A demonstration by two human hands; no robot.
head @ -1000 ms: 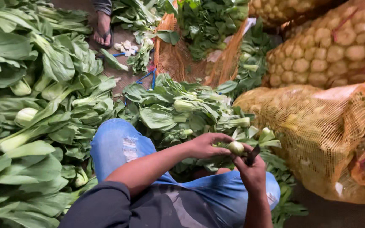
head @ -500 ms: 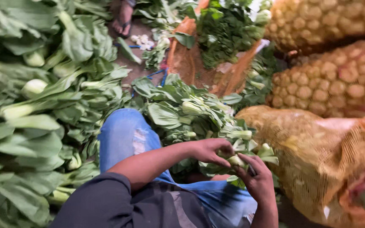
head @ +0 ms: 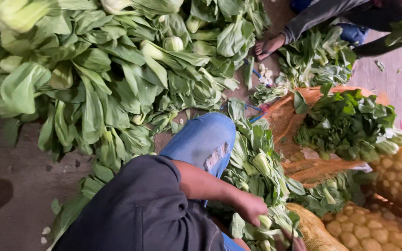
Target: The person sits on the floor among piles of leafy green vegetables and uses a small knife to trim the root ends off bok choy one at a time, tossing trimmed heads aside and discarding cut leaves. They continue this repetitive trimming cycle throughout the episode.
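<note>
My left hand point(head: 250, 209) reaches down past my blue-jeaned knee point(head: 205, 139) and grips a small pale-stemmed bok choy point(head: 264, 222). It rests among a loose pile of cut bok choy point(head: 257, 162) beside my leg. Only a few fingers of my right hand point(head: 295, 242) show at the bottom edge, close under the bok choy. Whatever they hold is cut off by the frame.
A large heap of bok choy point(head: 94, 79) fills the left and top. An orange mesh sack point(head: 284, 121) holds darker leafy greens. Mesh sacks of potatoes point(head: 396, 176) lie at the right. Another person's bare foot point(head: 268, 46) and grey sleeve point(head: 322, 16) are at top right.
The view has swung so both hands sit at the bottom edge. My left hand keeps its hold on the bok choy. The right hand and its dark knife have mostly left the frame.
</note>
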